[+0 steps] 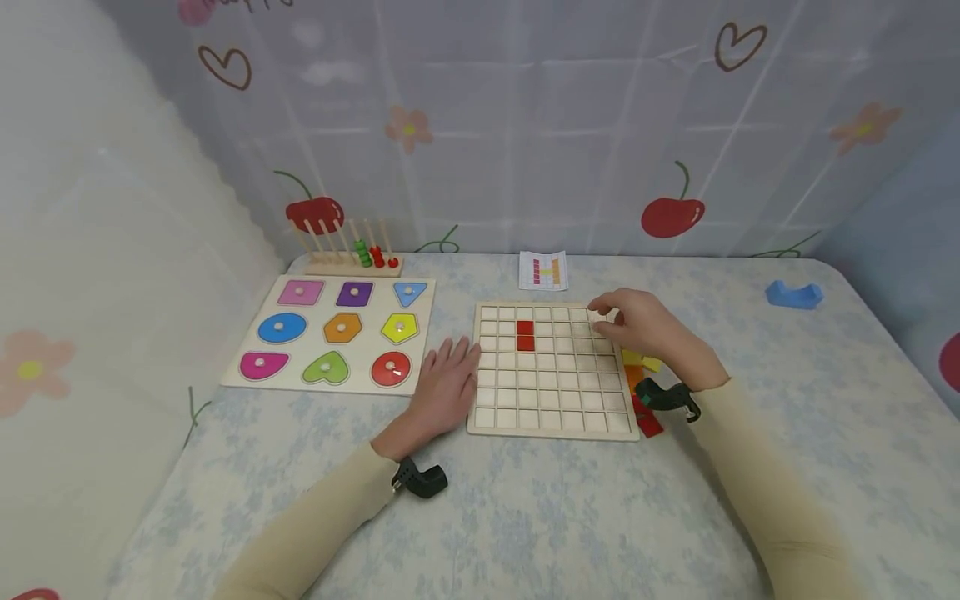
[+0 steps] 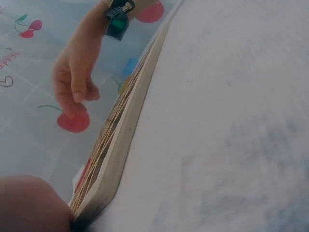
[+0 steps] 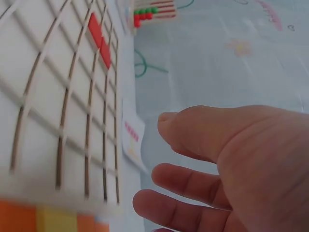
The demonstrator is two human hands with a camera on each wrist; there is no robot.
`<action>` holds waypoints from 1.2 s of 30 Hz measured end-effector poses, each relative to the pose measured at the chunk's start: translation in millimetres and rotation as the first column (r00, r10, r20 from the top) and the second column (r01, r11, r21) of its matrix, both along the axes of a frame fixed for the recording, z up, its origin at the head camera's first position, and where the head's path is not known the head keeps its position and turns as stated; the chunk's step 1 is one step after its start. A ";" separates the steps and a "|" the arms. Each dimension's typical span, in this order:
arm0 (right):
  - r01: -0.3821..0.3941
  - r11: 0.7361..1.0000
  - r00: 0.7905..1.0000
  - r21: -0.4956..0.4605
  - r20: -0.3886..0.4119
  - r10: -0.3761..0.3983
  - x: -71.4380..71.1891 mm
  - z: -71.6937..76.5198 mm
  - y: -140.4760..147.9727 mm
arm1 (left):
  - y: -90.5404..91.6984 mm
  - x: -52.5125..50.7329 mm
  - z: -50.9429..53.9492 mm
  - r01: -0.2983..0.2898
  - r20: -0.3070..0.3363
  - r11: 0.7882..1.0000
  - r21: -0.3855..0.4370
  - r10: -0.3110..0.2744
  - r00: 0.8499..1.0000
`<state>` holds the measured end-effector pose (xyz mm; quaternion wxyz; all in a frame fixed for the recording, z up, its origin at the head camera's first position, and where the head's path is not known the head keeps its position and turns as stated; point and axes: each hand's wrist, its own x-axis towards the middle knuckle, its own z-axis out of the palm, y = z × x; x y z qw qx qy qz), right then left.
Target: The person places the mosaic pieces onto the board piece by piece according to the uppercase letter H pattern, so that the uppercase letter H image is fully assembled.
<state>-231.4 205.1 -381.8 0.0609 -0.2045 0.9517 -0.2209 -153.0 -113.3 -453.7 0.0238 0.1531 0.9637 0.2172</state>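
A square wooden grid board (image 1: 551, 434) lies on the table, with two red square tiles (image 1: 526, 342) in neighbouring cells of its third column from the left. Palm down, my left hand (image 1: 444, 392) rests on the table with its fingertips at the board's left edge. Over the board's far right corner hovers my right hand (image 1: 637, 321). Its thumb and fingers stand apart with nothing between them, as the right wrist view also shows. Beside the board's right edge lie loose yellow tiles (image 1: 651, 364), orange tiles (image 1: 634, 379) and red tiles (image 1: 649, 425), partly covered by the right wrist.
A shape puzzle board (image 1: 367, 387) with knobbed pieces lies at the left. Behind it stands a peg rack (image 1: 318, 270) with green and red beads. A printed pattern card (image 1: 543, 283) lies beyond the grid board. At the far right sits a blue block (image 1: 793, 296).
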 end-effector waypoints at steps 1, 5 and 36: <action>0.011 1.000 1.000 0.009 0.004 -0.011 0.7 -1.1 4.4 | -0.4 0.3 0.2 -0.003 0.001 1.000 -0.002 0.003 1.000; 0.048 0.998 0.999 0.045 0.008 -0.048 3.4 -3.3 21.5 | -2.1 1.3 1.0 -0.013 0.000 1.000 -0.003 0.013 1.000; 0.105 0.990 0.990 0.095 0.084 -0.113 2.5 -31.5 62.7 | -1.3 1.8 2.3 0.017 -0.013 1.000 0.003 -0.017 1.000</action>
